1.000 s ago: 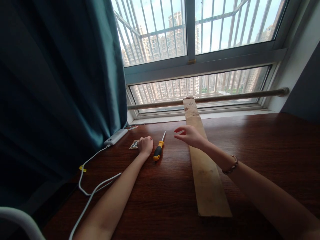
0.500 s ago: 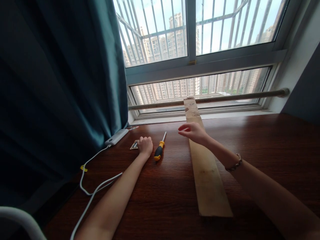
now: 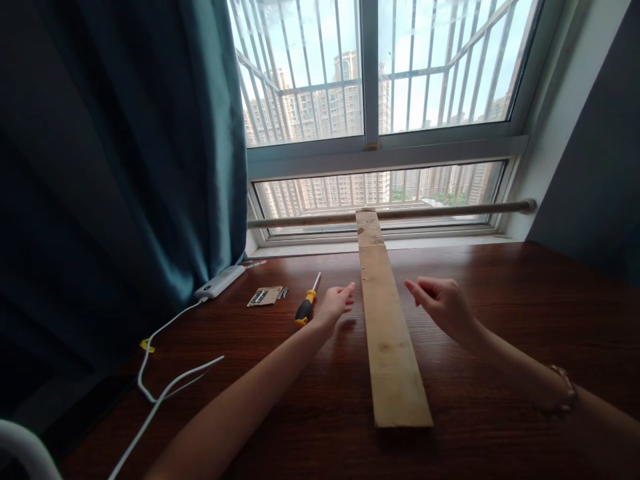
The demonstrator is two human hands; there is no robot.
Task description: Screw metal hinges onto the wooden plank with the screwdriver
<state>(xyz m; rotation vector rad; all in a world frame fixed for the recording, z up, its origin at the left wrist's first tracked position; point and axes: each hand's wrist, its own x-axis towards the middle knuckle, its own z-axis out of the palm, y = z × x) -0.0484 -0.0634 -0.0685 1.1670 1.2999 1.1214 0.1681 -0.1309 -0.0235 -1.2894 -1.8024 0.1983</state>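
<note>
A long wooden board reaches from the near part of the table toward the window. Just left of it is my left hand, its fingers drawn together; anything between them is hidden. On the board's other side my right hand is closed in a pinch above the table, and I cannot make out anything in it. Neither hand appears to touch the board. A screwdriver with a black and yellow handle lies beside my left hand. Further left are several small screws and a brown card with dark marks.
A white power strip lies by the dark blue curtain, and its white cable loops over the left of the table. A metal rail crosses in front of the barred window, near the board's far end.
My left hand has left the screws and card and moved right, past the screwdriver, to the board. My right hand has moved from over the board to its right side. The view has shifted.
</note>
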